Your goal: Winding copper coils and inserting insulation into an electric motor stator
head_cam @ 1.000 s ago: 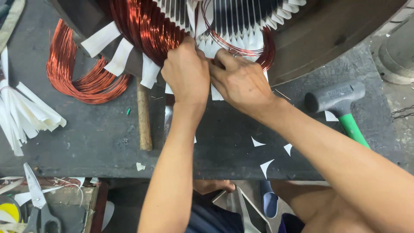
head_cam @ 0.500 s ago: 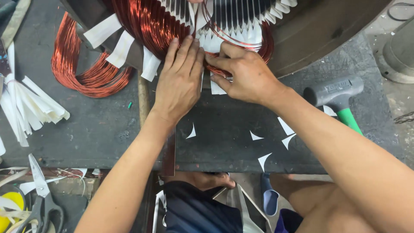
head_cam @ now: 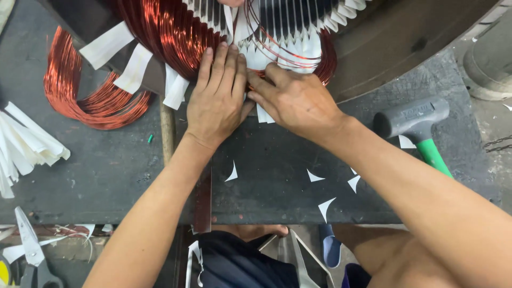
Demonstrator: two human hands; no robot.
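A: Nearest edge first. What is seen?

B: Scissors [head_cam: 33, 250] are seen at the bottom left, below the bench edge. Dark shorts and a blue sandal [head_cam: 331, 249] are seen under the bench [head_cam: 80, 176].

A: On the bench itself?

B: White paper offcuts [head_cam: 325, 205] are scattered between the two forearms. A bundle of white paper strips [head_cam: 26, 144] is laid at the left edge. A wooden handle [head_cam: 167, 133] is laid just left of the left wrist. A grey-headed mallet [head_cam: 413, 118] with a green handle is laid to the right, partly covered by the right forearm.

A: Hands?

B: The left hand [head_cam: 216, 104] is laid flat and open, fingers together, pressed down on the copper winding [head_cam: 165, 32] and the white slot paper [head_cam: 266, 56] at the stator rim. Nothing is gripped by it. The right hand [head_cam: 296, 98] is half closed, fingertips pinched at the slot paper right beside the left fingers; whether a wire is actually held cannot be told. The two hands are touching.

A: Further back?

B: A loose copper coil [head_cam: 80, 90] is draped on the bench at the left, joined to the winding, with white paper sleeves [head_cam: 106, 45] wrapped on it. The slotted stator core [head_cam: 298, 16] is seen at the top, thin red wire looped across its slots. The dark round housing [head_cam: 405, 37] is seen behind to the right.
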